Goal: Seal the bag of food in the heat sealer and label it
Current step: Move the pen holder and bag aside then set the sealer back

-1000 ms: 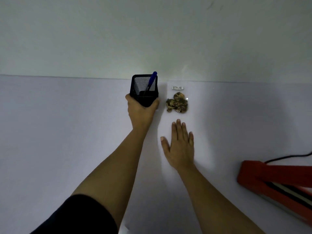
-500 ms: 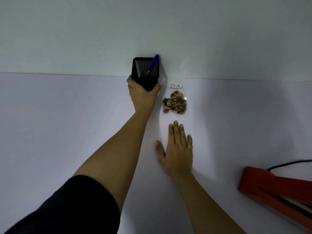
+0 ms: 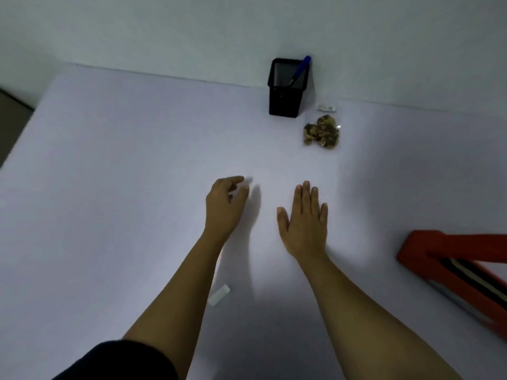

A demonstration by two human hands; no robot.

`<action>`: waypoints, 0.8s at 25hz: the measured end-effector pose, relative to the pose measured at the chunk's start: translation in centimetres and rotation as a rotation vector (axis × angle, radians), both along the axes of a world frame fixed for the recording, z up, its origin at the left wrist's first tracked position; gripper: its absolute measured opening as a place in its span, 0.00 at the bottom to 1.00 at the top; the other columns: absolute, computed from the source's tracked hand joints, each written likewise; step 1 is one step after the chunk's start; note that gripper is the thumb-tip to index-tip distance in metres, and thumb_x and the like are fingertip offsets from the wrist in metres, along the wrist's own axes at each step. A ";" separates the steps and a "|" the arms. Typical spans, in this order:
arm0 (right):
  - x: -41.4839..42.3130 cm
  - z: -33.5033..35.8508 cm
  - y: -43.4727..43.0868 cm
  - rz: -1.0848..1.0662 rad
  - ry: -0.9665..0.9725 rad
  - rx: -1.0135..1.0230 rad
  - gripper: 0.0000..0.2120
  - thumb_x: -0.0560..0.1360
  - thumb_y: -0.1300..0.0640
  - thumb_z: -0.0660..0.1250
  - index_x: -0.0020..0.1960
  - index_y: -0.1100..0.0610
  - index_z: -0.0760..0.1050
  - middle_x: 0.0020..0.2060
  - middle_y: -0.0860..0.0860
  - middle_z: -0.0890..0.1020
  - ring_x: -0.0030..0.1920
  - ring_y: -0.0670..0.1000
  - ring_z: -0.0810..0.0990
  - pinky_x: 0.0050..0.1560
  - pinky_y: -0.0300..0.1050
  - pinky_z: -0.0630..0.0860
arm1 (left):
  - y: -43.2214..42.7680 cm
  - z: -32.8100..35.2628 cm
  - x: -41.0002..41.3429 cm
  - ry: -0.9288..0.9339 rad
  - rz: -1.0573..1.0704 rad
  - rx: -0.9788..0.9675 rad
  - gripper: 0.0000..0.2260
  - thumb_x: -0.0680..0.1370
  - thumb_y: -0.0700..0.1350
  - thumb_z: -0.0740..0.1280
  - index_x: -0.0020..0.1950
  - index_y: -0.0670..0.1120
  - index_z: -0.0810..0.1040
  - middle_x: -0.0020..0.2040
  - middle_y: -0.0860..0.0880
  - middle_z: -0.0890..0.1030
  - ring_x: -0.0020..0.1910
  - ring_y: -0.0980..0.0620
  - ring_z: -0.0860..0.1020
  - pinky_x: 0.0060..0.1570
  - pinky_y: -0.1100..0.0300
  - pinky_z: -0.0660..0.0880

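Observation:
A clear bag of brown-green food (image 3: 321,131) lies flat near the back of the white table, with a small white label (image 3: 326,108) at its far end. The red heat sealer (image 3: 455,266) sits at the right edge, partly cut off. My left hand (image 3: 226,204) hovers mid-table with fingers loosely curled, holding nothing. Flat on the table beside it rests my right hand (image 3: 304,218), fingers straight. Both hands are well short of the bag.
A black mesh pen holder (image 3: 286,87) with a blue pen (image 3: 300,69) stands against the back wall, left of the bag. A small white strip (image 3: 219,294) lies near my left forearm. The table's left edge runs diagonally at far left.
My left hand has let go of the pen holder, which now stands at the wall, and pulled back toward me. The view has shifted left.

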State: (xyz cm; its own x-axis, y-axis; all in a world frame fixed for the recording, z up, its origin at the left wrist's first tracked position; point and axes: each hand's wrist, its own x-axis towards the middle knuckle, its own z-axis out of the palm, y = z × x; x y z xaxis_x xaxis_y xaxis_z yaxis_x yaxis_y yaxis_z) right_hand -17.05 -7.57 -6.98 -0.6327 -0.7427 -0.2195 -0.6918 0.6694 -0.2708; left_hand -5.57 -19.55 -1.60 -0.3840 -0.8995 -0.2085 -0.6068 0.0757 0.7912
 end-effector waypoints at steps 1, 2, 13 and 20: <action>1.5 0.0 0.9 0.004 -0.001 0.000 0.31 0.78 0.43 0.43 0.75 0.59 0.45 0.76 0.56 0.48 0.76 0.55 0.45 0.73 0.56 0.46 | 1.1 0.3 2.7 -0.050 0.029 0.018 0.10 0.77 0.46 0.64 0.57 0.47 0.80 0.56 0.49 0.80 0.51 0.55 0.77 0.45 0.73 0.68; 3.1 0.1 1.8 0.002 0.003 -0.005 0.31 0.78 0.44 0.43 0.75 0.60 0.47 0.76 0.56 0.50 0.76 0.56 0.47 0.73 0.57 0.47 | 2.4 0.4 5.4 -0.109 0.053 0.041 0.09 0.77 0.45 0.64 0.54 0.47 0.81 0.54 0.49 0.82 0.49 0.56 0.77 0.44 0.72 0.68; 13.5 0.2 8.8 0.033 0.010 -0.004 0.31 0.76 0.45 0.41 0.74 0.61 0.52 0.75 0.57 0.55 0.75 0.57 0.52 0.71 0.59 0.48 | 13.8 -1.9 14.3 -0.307 -0.069 -0.099 0.13 0.75 0.43 0.69 0.59 0.45 0.79 0.55 0.46 0.77 0.53 0.48 0.76 0.51 0.65 0.69; 13.7 0.0 9.0 0.046 0.029 -0.011 0.32 0.75 0.45 0.40 0.75 0.61 0.52 0.75 0.56 0.55 0.75 0.57 0.51 0.71 0.58 0.47 | 14.6 -1.8 13.3 -0.254 0.026 -0.064 0.10 0.77 0.39 0.64 0.58 0.41 0.77 0.55 0.44 0.78 0.53 0.48 0.77 0.51 0.66 0.69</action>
State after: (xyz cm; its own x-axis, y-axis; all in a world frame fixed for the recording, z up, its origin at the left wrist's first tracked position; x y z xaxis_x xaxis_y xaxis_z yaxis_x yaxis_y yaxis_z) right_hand -3.35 1.41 -7.03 -0.6040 -0.7731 -0.1937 -0.7292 0.6341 -0.2574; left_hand 7.74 -4.93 -3.43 -0.3035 -0.9227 -0.2375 -0.7875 0.1026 0.6077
